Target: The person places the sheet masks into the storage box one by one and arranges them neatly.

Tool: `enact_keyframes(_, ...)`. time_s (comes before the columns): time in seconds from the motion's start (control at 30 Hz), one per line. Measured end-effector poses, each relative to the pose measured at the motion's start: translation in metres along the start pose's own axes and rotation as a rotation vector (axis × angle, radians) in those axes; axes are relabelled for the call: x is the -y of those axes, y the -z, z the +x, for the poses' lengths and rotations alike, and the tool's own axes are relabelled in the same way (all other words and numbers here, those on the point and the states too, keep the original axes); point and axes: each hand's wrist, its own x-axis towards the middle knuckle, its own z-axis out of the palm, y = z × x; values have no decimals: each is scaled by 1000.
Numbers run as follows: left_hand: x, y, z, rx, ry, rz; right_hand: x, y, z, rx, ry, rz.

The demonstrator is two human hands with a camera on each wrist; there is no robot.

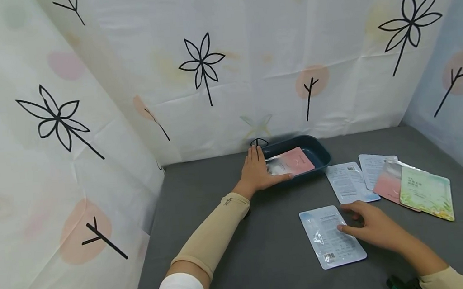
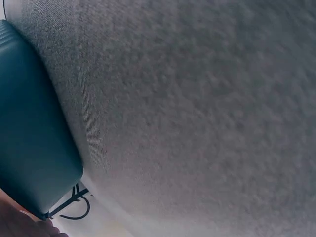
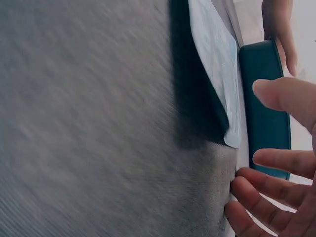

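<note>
Grey table (image 1: 264, 255), pink packet (image 1: 296, 160) — head view only

Pale-blue packet (image 1: 330, 238) near teal tray (image 1: 318, 152)

The bench (image 1: 265, 264) is dark grey, its top finely textured in the wrist views. A blue-green tray (image 1: 320, 154) sits along its back edge. Right of that lie the left white packet (image 1: 350, 182) and right white packet (image 1: 377, 168), close together, then a pink packet (image 1: 388, 183), partly covered by a green packet (image 1: 425, 192). A pale blue packet (image 1: 331, 242) lies apart, nearer the front.
</note>
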Motion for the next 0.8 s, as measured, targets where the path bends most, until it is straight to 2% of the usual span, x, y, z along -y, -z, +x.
enact_keyframes(0.13, -3, -1, 1, 8, 10, 34, 3, -5, -5, 3, -10, -10)
enact_keyframes(0.3, -8, -4, 4, 30, 52, 12, 7, -9, -8, 0, -2, -10)
enact_keyframes(0.4, -7, -6, 7, 42, 76, 10, 12, -11, -6, -7, 3, -40)
enact_keyframes(0.5, -7, -7, 11, 56, 87, 52, 18, -12, -3, -2, -12, -69)
enact_keyframes(0.67, -12, -4, 5, 47, 94, 112, 20, -18, 0, 7, -33, -94)
enact_keyframes(0.8, -14, -3, 0, 29, 93, 147, 20, -23, 2, -15, 10, -73)
